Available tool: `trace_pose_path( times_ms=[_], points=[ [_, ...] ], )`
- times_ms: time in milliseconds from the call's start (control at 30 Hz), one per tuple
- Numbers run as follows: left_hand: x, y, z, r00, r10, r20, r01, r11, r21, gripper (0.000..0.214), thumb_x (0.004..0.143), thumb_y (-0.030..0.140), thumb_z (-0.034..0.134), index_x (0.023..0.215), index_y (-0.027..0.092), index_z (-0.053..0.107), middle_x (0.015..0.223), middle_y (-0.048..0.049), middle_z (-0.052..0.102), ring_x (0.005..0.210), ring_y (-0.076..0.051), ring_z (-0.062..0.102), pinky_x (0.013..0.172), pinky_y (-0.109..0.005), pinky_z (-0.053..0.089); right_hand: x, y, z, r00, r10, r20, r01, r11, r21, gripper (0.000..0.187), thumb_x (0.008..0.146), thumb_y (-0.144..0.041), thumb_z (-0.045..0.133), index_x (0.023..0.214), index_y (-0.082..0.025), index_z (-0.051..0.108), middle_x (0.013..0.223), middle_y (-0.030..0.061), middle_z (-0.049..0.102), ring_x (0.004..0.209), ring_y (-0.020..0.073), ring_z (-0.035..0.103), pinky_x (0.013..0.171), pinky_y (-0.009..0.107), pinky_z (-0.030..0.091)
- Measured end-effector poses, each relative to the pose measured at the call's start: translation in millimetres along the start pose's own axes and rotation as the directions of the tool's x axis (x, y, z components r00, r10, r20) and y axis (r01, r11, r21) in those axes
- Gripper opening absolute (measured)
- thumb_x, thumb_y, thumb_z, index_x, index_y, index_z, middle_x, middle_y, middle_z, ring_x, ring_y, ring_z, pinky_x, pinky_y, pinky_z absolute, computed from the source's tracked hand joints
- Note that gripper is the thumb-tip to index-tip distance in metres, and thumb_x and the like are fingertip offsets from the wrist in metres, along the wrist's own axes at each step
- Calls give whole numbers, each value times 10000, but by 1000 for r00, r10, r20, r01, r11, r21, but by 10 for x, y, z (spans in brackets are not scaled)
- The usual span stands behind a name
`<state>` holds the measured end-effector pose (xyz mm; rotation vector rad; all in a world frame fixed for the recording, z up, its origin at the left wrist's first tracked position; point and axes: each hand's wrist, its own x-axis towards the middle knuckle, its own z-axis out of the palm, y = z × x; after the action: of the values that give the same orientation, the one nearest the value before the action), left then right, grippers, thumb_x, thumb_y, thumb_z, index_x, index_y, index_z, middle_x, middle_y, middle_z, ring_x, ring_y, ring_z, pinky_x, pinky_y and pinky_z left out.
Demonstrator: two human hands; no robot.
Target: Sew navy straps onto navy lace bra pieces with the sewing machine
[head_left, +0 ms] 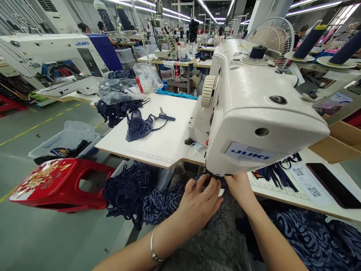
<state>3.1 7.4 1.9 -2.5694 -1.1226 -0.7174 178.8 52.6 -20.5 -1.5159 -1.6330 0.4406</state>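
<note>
At 6 o'clock, hard under the sewing machine (254, 105), both hands meet on a dark cloth (209, 178) at the table (169, 128) edge. The left hand (199, 203) is curled, its fingertips clamped down on the cloth; a bracelet (153, 248) sits on that wrist. The right hand (239, 188), touching it at 3 o'clock, has its fingers tucked under the machine, so I cannot tell how far it is closed or what it grips. The machine blocks sight of the needle and most of the cloth.

More navy fabric (158, 205) hangs in a heap at 9 o'clock of the hands, below the table. On the table at 11 o'clock lies a navy bra (138, 126), with a plastic bag (124, 88) of straps behind it. At 9 o'clock on the floor lies a red stool (56, 184), a clear bin (67, 139) just beyond. At 3 o'clock are a QR sheet (306, 182) and a phone (332, 184), a cardboard box (338, 141) above them. At 1 o'clock stand a fan (272, 35) and thread cones (308, 41).
</note>
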Motion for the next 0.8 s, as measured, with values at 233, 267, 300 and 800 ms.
trace_pose_path(
  times_ms=[233,267,300,800],
  points=[
    [5,25,20,999,-37,-22,37,999,-14,294,949,331,513,1182,188,621,1166,-53,647,1104,-212,546,877,-365,317,25,30,-2,1000,-7,10,7,1000,8,283,842,-277,496,1049,-200,673,1083,133,712,1103,332,607,898,478,491],
    [5,27,23,999,-36,-25,36,999,-17,298,946,332,518,1186,186,618,1164,-51,647,1104,-211,546,876,-365,316,27,29,-1,1000,-9,11,8,1000,5,288,845,-279,495,1057,-199,674,1081,132,712,1096,330,609,894,475,492],
    [5,29,23,999,-36,-28,35,999,-16,301,944,332,522,1189,185,616,1164,-49,647,1107,-211,546,876,-363,315,29,27,-1,1000,-11,9,11,1000,4,295,847,-279,497,1071,-202,672,1085,129,711,1092,326,611,890,470,494],
    [19,61,25,999,-47,-20,48,999,22,303,905,325,573,1172,195,631,1176,-48,637,1103,-219,555,862,-361,326,38,13,9,999,-46,8,46,997,-59,321,886,-279,454,1112,-212,672,1061,126,714,948,296,651,718,391,528]
  ],
)
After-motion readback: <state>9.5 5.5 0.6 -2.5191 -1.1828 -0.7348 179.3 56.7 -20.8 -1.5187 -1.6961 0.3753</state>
